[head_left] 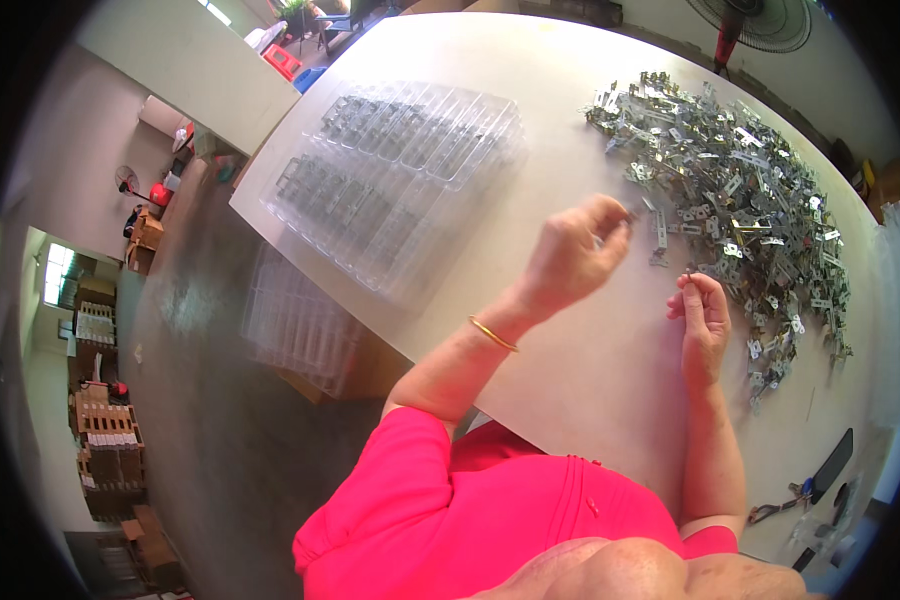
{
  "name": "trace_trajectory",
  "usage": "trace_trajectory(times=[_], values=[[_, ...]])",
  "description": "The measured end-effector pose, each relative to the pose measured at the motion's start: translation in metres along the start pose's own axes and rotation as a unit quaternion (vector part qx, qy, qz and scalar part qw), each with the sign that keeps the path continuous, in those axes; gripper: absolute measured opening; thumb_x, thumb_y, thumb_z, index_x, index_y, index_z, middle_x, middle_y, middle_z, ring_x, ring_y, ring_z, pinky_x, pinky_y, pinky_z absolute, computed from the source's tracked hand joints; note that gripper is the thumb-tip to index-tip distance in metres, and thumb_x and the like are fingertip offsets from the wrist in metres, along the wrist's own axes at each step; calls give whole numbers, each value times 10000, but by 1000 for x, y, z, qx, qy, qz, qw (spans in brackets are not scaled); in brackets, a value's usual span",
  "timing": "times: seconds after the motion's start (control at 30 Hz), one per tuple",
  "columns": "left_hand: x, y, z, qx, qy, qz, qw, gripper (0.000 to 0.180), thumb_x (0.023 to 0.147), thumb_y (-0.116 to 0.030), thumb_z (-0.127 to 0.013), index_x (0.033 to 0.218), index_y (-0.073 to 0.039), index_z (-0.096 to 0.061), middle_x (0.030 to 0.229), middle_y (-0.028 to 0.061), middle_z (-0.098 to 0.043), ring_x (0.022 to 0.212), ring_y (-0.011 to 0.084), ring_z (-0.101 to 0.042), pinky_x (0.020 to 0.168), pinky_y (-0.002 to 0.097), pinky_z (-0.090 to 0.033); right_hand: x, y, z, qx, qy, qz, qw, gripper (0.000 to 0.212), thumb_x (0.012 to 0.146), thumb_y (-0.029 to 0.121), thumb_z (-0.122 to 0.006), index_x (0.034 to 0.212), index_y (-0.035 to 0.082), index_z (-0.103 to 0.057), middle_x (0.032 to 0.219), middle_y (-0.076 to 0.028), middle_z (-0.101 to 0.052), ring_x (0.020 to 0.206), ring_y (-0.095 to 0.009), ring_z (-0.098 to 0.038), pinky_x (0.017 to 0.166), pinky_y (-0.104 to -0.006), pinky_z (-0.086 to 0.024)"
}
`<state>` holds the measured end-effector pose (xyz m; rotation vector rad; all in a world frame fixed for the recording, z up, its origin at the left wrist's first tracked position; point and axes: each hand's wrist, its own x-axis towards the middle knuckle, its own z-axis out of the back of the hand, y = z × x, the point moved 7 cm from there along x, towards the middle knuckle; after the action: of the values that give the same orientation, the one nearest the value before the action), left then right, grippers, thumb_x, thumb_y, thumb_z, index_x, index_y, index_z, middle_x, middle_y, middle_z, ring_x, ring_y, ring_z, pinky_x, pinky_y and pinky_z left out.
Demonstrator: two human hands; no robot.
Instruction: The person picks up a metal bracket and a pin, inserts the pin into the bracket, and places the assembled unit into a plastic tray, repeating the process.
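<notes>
On the pale table, my left hand [575, 255] is closed in a pinch, with a small dark bit of metal showing at its fingertips. Just beyond those fingertips lies a flat metal bracket [659, 232], at the near left edge of a wide heap of small metal parts [750, 200]. Beside the heap's near side, my right hand [705, 320] has thumb and forefinger pressed together. Something tiny shows at that pinch, too small to name. The two hands are apart.
Clear plastic trays [470, 130] with rows of metal parts stand at the table's far left. More clear trays [300, 320] sit on a cardboard box below the left edge. Pliers [775, 510] and a dark flat tool [833, 465] lie at the near right. A fan [755, 22] stands behind.
</notes>
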<state>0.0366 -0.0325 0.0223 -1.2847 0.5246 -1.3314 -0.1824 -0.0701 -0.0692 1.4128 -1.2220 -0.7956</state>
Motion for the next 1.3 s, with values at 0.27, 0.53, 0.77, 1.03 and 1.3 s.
trace_trajectory(times=[0.27, 0.53, 0.77, 1.03, 1.3], values=[[50, -9, 141, 201, -98, 23, 974, 140, 906, -72, -685, 1016, 10, -710, 849, 35, -719, 755, 70, -646, 668, 232, -528, 1, -6, -2, 3, 20, -16, 1000, 119, 1008, 101, -572, 1106, 63, -629, 1004, 7, -633, 769, -62, -579, 667, -211, -469], [101, 43, 265, 362, -113, 95, 920, 245, 741, -234, -751, 851, -15, -754, 804, 128, -744, 736, 195, -714, 709, 315, -551, -2, -5, -6, -11, 28, -30, 999, 93, 1001, 103, -590, 1070, 66, -641, 940, 13, -630, 734, -55, -560, 654, -198, -458], [125, 86, 273, 439, -72, 162, 881, 249, 712, -244, -745, 852, -39, -761, 835, 165, -742, 823, 258, -722, 786, 348, -548, -2, -6, -9, -16, 34, -47, 998, 88, 996, 85, -592, 1069, 68, -640, 887, 14, -615, 725, -50, -542, 653, -190, -458], [134, 91, 254, 518, -13, 190, 834, 263, 719, -245, -758, 853, -19, -760, 853, 176, -740, 817, 234, -718, 779, 352, -548, -3, -4, -11, -19, 41, -49, 998, 90, 995, 69, -589, 1069, 69, -640, 883, 13, -615, 725, -49, -538, 659, -188, -459], [133, 102, 248, 545, 5, 180, 819, 243, 696, -227, -726, 857, -52, -776, 879, 198, -733, 873, 288, -722, 821, 371, -550, -8, -1, -12, -23, 36, -57, 997, 89, 993, 74, -594, 1067, 66, -642, 880, 13, -618, 737, -50, -546, 669, -192, -465]])
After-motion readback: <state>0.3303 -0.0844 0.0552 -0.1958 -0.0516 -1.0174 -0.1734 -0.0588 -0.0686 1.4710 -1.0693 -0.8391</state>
